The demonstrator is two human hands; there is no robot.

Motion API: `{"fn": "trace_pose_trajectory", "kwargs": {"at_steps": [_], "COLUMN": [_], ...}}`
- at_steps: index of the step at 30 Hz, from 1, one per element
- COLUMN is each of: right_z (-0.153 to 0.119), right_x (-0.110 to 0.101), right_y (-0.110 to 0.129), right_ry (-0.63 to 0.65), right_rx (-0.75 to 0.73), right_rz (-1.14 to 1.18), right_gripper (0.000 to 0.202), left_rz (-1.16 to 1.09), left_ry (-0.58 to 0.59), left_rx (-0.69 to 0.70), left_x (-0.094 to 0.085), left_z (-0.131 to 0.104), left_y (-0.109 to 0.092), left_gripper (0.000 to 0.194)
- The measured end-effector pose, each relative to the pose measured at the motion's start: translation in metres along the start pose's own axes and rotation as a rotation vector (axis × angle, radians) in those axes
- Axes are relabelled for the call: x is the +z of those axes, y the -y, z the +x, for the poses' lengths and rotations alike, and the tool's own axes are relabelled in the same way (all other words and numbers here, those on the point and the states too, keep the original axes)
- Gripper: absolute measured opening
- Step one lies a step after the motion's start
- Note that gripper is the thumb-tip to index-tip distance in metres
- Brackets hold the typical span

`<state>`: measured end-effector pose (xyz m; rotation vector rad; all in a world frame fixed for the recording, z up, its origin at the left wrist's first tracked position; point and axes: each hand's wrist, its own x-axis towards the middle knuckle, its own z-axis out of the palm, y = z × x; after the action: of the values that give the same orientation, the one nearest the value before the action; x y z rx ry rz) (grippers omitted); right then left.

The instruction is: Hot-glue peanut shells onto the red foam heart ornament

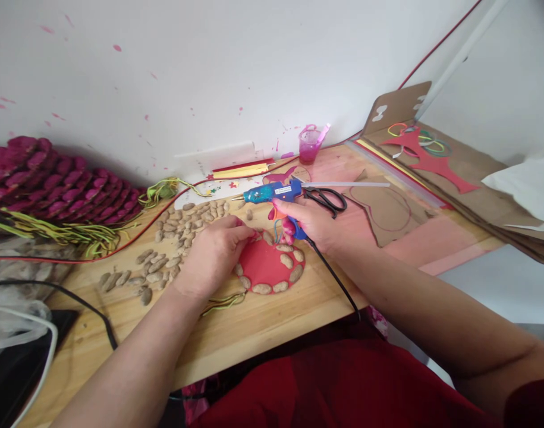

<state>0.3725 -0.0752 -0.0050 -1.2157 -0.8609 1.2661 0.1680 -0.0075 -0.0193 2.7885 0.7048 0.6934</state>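
Observation:
My right hand (305, 223) is wrapped round the handle of a blue glue gun (276, 191), whose nozzle points left above the table. A clear glue stick (347, 184) sticks out of the gun's back. Below lies a flat red disc (263, 264) with peanuts (263, 289) set around its rim and another peanut (286, 260) further in. My left hand (220, 249) is closed at the disc's upper left rim, fingertips pinched on a peanut that they mostly hide. Loose peanuts (195, 220) are spread on the table behind and left of this hand.
Black scissors (327, 201) lie behind my right hand. A pink cup (310, 144) stands by the wall. Stacked magenta pieces (62, 184) with yellow-green strings fill the left. Cut cardboard (383, 208) and red scraps (432, 157) are at right. The gun's black cord (334, 279) crosses the table edge.

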Motion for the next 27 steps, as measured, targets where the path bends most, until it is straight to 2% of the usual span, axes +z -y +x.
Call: {"fn": "trace_pose_trajectory", "kwargs": {"at_steps": [16, 27], "right_z": [-0.0038, 0.0009], "right_x": [0.0, -0.0019], "right_y": [0.0043, -0.0037], "right_ry": [0.035, 0.017], "right_rx": [0.054, -0.016], "right_rz": [-0.012, -0.036], "right_gripper": [0.036, 0.039], "left_rz": [-0.012, -0.019], "left_ry": [-0.022, -0.003], "left_rx": [-0.025, -0.062], "left_x": [0.0045, 0.0044], "left_z": [0.0007, 0.0029], "left_y": [0.0006, -0.0011], "left_gripper": [0.03, 0.027]}}
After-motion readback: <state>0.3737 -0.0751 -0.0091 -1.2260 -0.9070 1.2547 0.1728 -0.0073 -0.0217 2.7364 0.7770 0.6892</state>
